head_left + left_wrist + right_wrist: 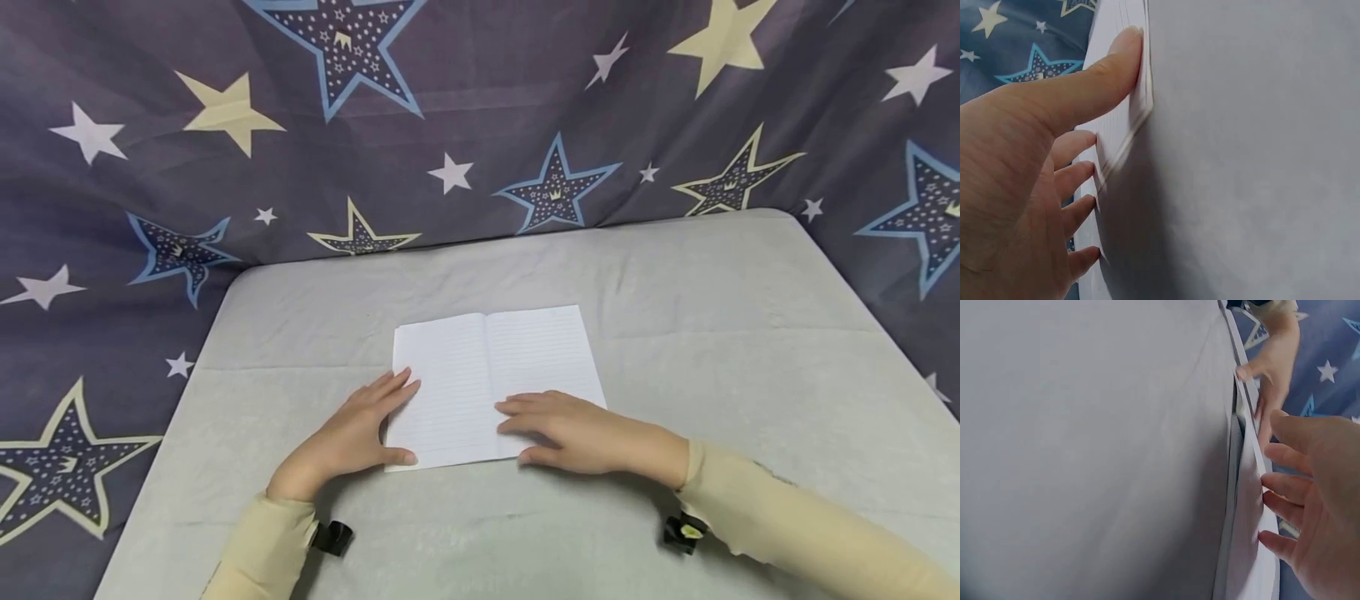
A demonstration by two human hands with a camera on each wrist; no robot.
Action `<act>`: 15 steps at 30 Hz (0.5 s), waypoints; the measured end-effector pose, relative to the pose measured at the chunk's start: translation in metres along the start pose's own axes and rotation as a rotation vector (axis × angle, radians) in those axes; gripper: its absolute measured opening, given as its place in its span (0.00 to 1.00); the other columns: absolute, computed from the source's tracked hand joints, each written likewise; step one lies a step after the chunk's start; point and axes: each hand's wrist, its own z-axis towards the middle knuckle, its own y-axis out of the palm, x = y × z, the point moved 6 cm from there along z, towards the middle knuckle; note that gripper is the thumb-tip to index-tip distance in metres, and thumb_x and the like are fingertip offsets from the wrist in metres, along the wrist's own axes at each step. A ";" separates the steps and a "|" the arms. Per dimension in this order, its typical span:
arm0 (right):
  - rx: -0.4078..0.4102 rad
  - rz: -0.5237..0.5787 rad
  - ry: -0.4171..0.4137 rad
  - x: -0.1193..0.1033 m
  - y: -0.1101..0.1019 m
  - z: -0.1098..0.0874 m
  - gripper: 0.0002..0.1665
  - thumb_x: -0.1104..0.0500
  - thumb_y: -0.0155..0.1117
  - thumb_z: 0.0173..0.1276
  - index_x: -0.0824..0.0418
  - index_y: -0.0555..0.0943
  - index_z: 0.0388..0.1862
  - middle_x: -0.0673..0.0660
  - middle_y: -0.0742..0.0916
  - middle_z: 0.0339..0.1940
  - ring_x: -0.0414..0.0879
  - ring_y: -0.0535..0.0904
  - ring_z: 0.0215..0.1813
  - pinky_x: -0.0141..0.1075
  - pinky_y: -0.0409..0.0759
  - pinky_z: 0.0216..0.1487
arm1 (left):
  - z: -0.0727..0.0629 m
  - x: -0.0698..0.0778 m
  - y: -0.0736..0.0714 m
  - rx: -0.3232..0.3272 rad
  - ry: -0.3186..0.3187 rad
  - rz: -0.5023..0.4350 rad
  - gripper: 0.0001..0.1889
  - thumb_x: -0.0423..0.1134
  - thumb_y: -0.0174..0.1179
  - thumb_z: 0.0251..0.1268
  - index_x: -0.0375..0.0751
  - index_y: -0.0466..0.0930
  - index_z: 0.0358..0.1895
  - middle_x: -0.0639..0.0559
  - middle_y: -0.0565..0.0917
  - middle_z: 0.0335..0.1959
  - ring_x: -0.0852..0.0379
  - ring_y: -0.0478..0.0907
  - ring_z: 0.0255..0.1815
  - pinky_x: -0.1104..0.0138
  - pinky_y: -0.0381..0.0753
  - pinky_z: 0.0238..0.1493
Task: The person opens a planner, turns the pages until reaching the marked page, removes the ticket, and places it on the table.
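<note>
- Between the two hands, and a little beyond them, lies an open white notebook of ruled paper (468, 375), flat, its centre fold just ahead of the right hand's fingertips.
- The left hand (352, 433) is spread wide, fingers extended and thumb well apart from them. Its thumb rests on the near outer corner of the left-hand page (450, 417), and its fingertips reach over that page's outer margin — it grips nothing.
- The right hand (573, 433) is relaxed and open, fingers lightly bent and pointing towards the left hand, with nothing in its grasp. It lies over the near part of the right-hand page (536, 358), its thumb by the notebook's near edge.
- Under both hands and the notebook spreads a pale grey, soft-looking cloth cover (480, 533), with faint creases running across it beyond the hands.
- Behind each hand comes a long beige sleeve (262, 546), and a small black object (333, 537) sits at the inner side of each wrist.
- Far beyond the hands, and out to either side, hangs dark purple-grey fabric (465, 108) printed with white, cream and blue-edged stars.
</note>
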 end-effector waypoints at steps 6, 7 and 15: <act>0.117 0.012 0.045 0.027 -0.021 -0.036 0.26 0.54 0.69 0.67 0.60 0.80 0.62 0.60 0.77 0.68 0.57 0.68 0.72 0.53 0.63 0.71 | 0.000 -0.003 0.000 -0.004 0.008 -0.018 0.52 0.53 0.77 0.47 0.38 0.62 0.75 0.39 0.57 0.78 0.36 0.50 0.77 0.38 0.52 0.71; 0.123 0.007 0.067 0.033 -0.024 -0.041 0.27 0.54 0.70 0.66 0.60 0.80 0.62 0.61 0.76 0.69 0.58 0.67 0.72 0.55 0.63 0.71 | 0.000 -0.003 -0.001 -0.003 0.009 -0.020 0.52 0.53 0.77 0.47 0.38 0.62 0.75 0.39 0.57 0.78 0.36 0.50 0.77 0.38 0.52 0.71; 0.081 -0.037 0.179 0.065 -0.031 -0.067 0.41 0.51 0.77 0.57 0.63 0.75 0.68 0.61 0.70 0.74 0.59 0.63 0.75 0.59 0.60 0.71 | 0.001 -0.006 0.001 -0.001 0.003 -0.011 0.53 0.52 0.78 0.45 0.39 0.63 0.75 0.40 0.57 0.78 0.36 0.51 0.77 0.38 0.52 0.71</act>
